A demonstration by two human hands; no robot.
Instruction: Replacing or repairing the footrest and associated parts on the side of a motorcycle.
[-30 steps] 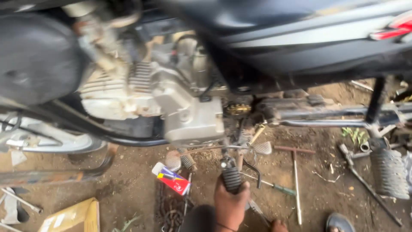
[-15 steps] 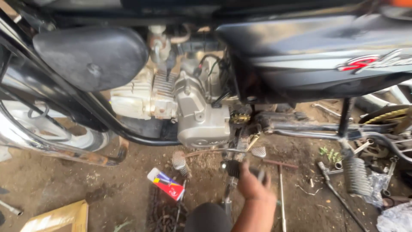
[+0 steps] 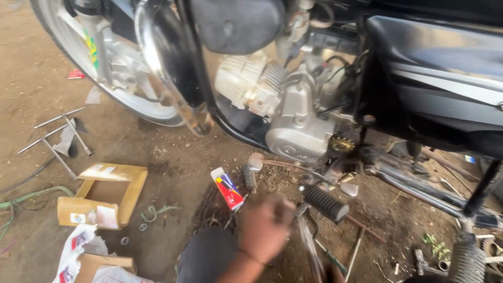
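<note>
My right hand (image 3: 264, 228) is low in the head view, blurred, with its fingers curled. It sits just left of a black rubber footpeg (image 3: 326, 203) and beside a thin metal bar (image 3: 309, 241) that runs down toward me. Whether the fingers grip the bar is unclear. Above stands the motorcycle's silver engine (image 3: 293, 120), with a small gold sprocket (image 3: 341, 143) exposed at its lower right. A red and white packet (image 3: 228, 189) lies on the dirt just up and left of the hand. My dark-clad knee (image 3: 204, 257) is next to my forearm. My left hand is out of view.
The front wheel (image 3: 105, 68) stands at the upper left. An open cardboard box (image 3: 107, 194) and T-handle wrenches (image 3: 57, 136) lie on the dirt at the left. A coil spring (image 3: 466, 259) and loose tools lie at the lower right. The black side panel (image 3: 445, 78) overhangs on the right.
My hand has let go of the rubber footpeg it gripped a second ago and pulled back to the left. The view has swung left, bringing the front wheel and box into sight.
</note>
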